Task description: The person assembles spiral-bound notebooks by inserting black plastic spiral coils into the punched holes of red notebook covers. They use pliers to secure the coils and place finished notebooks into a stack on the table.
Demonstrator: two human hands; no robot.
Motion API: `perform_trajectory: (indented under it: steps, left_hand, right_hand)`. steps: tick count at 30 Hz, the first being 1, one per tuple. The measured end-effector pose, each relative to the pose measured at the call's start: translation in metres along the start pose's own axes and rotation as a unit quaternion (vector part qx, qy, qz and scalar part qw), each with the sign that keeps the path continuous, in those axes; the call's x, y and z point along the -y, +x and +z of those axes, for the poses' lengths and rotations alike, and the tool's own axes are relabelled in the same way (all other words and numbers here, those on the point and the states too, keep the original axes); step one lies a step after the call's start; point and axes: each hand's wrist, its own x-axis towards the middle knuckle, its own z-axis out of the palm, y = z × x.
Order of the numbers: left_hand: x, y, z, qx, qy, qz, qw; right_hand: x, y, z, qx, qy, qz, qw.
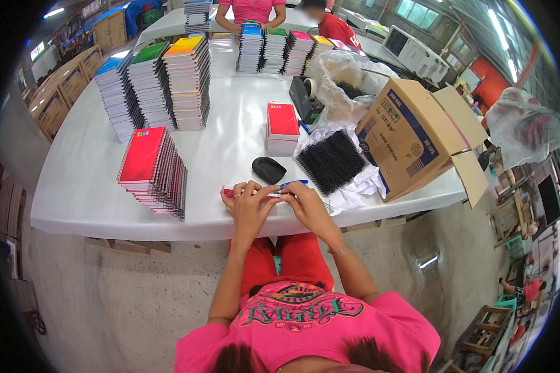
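Observation:
At the table's near edge, a thin red-covered notebook [229, 193] is seen almost edge-on under my fingers. My left hand [250, 210] is closed on it, fingers bent over its top edge. Fingertips of my right hand [309, 209] pinch at its right end; the exact grip is partly hidden. A blue pen [297, 183] shows just behind the right fingers; whether it is held I cannot tell. Beyond my hands lie a black rounded object [269, 169], a stack of red-topped unbound pages [283, 128] and a pile of black spiral coils [331, 163] on white cloth.
A stack of red spiral notebooks [148, 163] stands at left, with taller stacks [188, 81] behind. On the right are an open cardboard box [410, 137], a plastic bag [336, 74] and a black tape dispenser [303, 99]. Two people sit across the white table [81, 199].

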Motion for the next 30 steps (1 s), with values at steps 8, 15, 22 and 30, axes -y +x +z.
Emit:
perform_trajectory:
  steps: [8, 15, 22, 30]
  left_hand:
    - [0.001, 0.003, 0.002, 0.011, 0.002, -0.017, 1.0]
    - [-0.002, 0.0, -0.004, 0.056, 0.016, -0.019, 0.998]
    - [-0.001, -0.002, -0.006, 0.07, 0.045, -0.019, 0.996]
    - [0.005, -0.003, -0.015, 0.037, -0.049, -0.055, 0.997]
  right_hand:
    - [0.003, 0.007, 0.003, -0.032, -0.043, -0.045, 0.998]
    - [-0.009, -0.001, 0.015, -0.035, -0.081, -0.024, 0.996]
    - [0.007, 0.006, 0.018, -0.065, -0.067, -0.048, 0.994]
    - [0.001, 0.005, 0.021, -0.053, -0.064, -0.039, 0.996]
